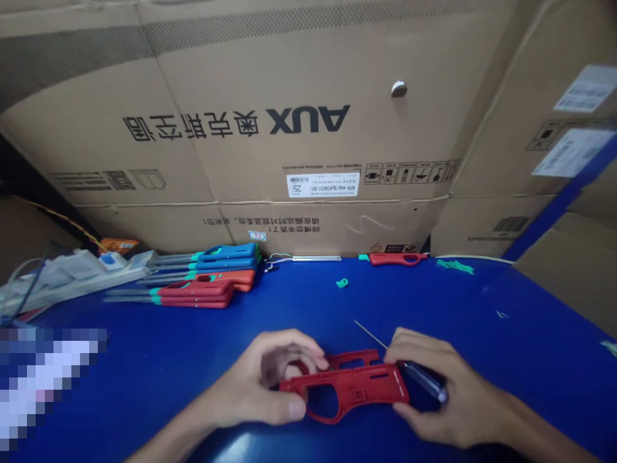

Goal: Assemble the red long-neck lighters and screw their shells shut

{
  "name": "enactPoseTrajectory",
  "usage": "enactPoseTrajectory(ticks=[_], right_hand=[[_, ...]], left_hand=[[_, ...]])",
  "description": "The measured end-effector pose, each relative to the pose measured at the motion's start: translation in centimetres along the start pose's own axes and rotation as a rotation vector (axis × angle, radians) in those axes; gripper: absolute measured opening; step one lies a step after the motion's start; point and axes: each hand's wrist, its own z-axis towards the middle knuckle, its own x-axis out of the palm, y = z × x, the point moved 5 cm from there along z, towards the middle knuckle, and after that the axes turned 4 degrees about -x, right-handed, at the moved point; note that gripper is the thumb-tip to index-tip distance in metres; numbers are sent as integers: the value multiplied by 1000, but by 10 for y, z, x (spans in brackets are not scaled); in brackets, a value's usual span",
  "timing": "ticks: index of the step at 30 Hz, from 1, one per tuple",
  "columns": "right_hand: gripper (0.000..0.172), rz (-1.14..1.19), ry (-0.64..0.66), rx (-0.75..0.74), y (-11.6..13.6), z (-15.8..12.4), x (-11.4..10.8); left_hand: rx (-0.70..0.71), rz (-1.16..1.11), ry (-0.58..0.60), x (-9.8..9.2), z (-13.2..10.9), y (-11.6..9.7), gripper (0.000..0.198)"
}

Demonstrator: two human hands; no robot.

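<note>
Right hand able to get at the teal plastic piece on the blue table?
Probably yes, once it lets go: the right hand holds a screwdriver, but nothing stands between it and the teal plastic piece.

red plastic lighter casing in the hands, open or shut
Open: the red plastic lighter casing lies as a hollow shell, cut-outs showing, no second half closing it.

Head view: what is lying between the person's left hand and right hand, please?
In the head view, a red plastic casing lies between the left hand and the right hand. Both hands touch it, and the right hand also grips a screwdriver.
</note>
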Motion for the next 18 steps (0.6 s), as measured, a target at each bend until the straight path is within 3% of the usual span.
enactPoseTrajectory(ticks=[4, 7, 9, 14, 18], right_hand=[[29, 9, 81, -20, 2, 1, 2], [27, -14, 159, -26, 6, 0, 11], [26, -59, 205, -11, 6, -2, 15], [36, -122, 223, -10, -1, -7, 15], [27, -144, 83, -65, -2, -4, 7]], left_hand=[[115, 530, -155, 1, 3, -5, 23], [333, 792, -104, 18, 2, -6, 16], [407, 878, -83, 24, 1, -3, 13], [403, 1032, -89, 22, -2, -1, 11], [279, 1118, -115, 17, -1, 0, 26]])
